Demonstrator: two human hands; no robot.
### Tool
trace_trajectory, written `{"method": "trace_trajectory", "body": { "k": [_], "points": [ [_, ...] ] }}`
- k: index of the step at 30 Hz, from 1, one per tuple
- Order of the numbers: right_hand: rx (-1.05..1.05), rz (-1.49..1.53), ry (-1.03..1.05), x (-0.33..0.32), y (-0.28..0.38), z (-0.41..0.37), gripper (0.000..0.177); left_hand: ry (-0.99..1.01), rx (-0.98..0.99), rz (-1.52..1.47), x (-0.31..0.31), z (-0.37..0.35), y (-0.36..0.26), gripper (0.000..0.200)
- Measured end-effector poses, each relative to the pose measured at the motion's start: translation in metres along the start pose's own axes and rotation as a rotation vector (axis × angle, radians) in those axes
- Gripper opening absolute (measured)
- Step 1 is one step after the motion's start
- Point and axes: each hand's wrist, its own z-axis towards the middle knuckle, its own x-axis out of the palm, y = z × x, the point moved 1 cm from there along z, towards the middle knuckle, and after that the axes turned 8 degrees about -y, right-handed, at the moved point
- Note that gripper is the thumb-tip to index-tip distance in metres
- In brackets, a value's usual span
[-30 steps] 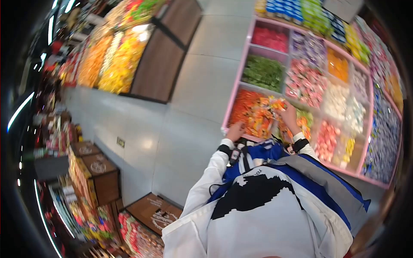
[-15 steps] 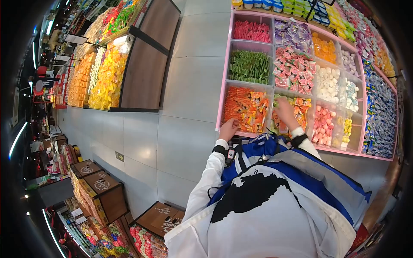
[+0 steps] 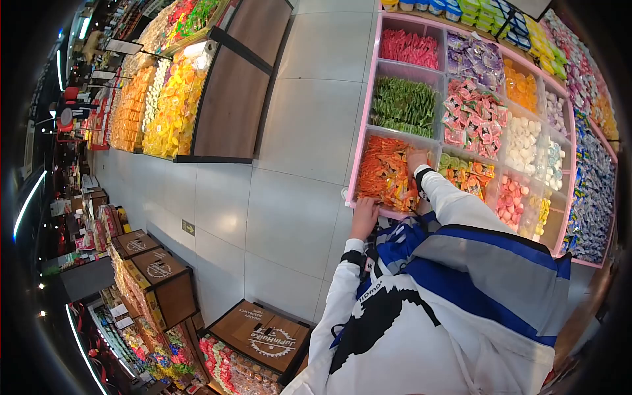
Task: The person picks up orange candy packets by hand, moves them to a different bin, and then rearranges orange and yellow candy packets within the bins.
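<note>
In the head view, my left hand (image 3: pixel 364 218) lies at the pink front rim (image 3: pixel 397 214) of the candy display, fingers extended over the edge. Beside it is a clear compartment of orange-wrapped candies (image 3: pixel 385 168). My right hand (image 3: pixel 416 159) reaches down at the right side of this compartment, close to its divider, with the fingertips hidden among the wrappers. To the right of that wrist is a compartment of mixed green and orange packets (image 3: pixel 471 176). Green-wrapped candies (image 3: pixel 403 105) and pink-and-white packets (image 3: pixel 475 118) fill the compartments behind.
White candies (image 3: pixel 523 141) and pink ones (image 3: pixel 511 204) lie farther right, beside blue-wrapped sweets (image 3: pixel 592 197). A wooden stand (image 3: pixel 230 99) with yellow candy is across the aisle. Brown boxes (image 3: pixel 266 336) stand at lower left. Grey floor tiles (image 3: pixel 289 217) run between.
My right hand has moved left from the mixed-packet compartment into the orange candies. My left hand stays near the front rim. The view has shifted, moving the display rightward.
</note>
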Motion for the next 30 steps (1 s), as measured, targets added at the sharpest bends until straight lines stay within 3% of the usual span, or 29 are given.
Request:
{"method": "trace_trajectory", "body": {
  "k": [1, 2, 3, 5, 6, 9, 11, 13, 14, 17, 18, 19, 21, 22, 24, 27, 29, 30],
  "points": [
    [0.042, 0.028, -0.053, 0.011, -0.001, 0.010, 0.089, -0.001, 0.001, -0.002, 0.001, -0.002, -0.001, 0.020],
    [0.043, -0.007, -0.122, 0.007, -0.001, 0.010, 0.069, 0.002, 0.027, 0.016, 0.001, -0.002, -0.001, 0.020],
    [0.044, -0.007, -0.125, 0.019, -0.003, 0.019, 0.069, 0.005, 0.053, 0.035, 0.001, -0.002, -0.003, 0.019],
    [0.046, 0.123, -0.205, 0.026, -0.003, 0.024, 0.045, -0.005, 0.079, 0.046, 0.004, -0.001, -0.001, 0.019],
    [-0.001, 0.169, -0.128, 0.022, -0.006, 0.022, 0.027, -0.026, 0.105, 0.088, 0.007, -0.002, 0.003, 0.020],
    [-0.015, 0.216, -0.274, 0.016, -0.008, 0.015, 0.021, -0.041, 0.114, 0.112, 0.011, -0.004, 0.001, 0.019],
    [-0.050, 0.239, -0.257, 0.004, -0.014, 0.010, 0.015, -0.032, 0.104, 0.100, 0.006, -0.001, 0.000, 0.019],
    [-0.050, 0.324, -0.071, -0.030, -0.025, -0.007, 0.030, -0.011, 0.054, 0.069, 0.004, 0.002, -0.003, 0.018],
    [-0.019, 0.437, -0.195, -0.037, -0.032, -0.017, 0.036, -0.003, 0.055, 0.054, 0.001, 0.004, -0.005, 0.016],
    [0.028, 0.676, -0.277, -0.095, -0.058, -0.076, 0.046, 0.037, 0.037, 0.106, 0.004, 0.009, -0.001, 0.016],
    [0.090, 0.798, -0.281, -0.093, -0.068, -0.087, 0.058, 0.033, 0.051, 0.120, 0.004, 0.012, 0.001, 0.017],
    [0.105, 0.800, -0.281, -0.091, -0.080, -0.098, 0.058, 0.043, 0.061, 0.118, 0.005, 0.014, 0.002, 0.017],
    [0.276, 1.086, -0.154, -0.078, -0.105, -0.122, 0.075, 0.104, 0.023, 0.148, 0.005, 0.018, 0.003, 0.019],
    [0.294, 1.087, -0.161, -0.066, -0.118, -0.134, 0.075, 0.135, 0.000, 0.167, 0.006, 0.022, 0.005, 0.022],
    [0.457, 1.051, -0.378, -0.044, -0.144, -0.165, 0.078, 0.172, -0.005, 0.172, 0.009, 0.025, 0.009, 0.023],
    [0.532, 1.179, -0.277, -0.033, -0.175, -0.208, 0.076, 0.198, -0.007, 0.157, 0.014, 0.033, 0.013, 0.024],
    [0.557, 1.013, -0.329, -0.010, -0.178, -0.220, 0.082, 0.228, -0.109, 0.056, 0.015, 0.036, 0.016, 0.021],
    [0.482, 0.839, -0.292, -0.009, -0.174, -0.226, 0.087, 0.160, -0.054, 0.091, 0.018, 0.038, 0.024, 0.019]
  ]
}}
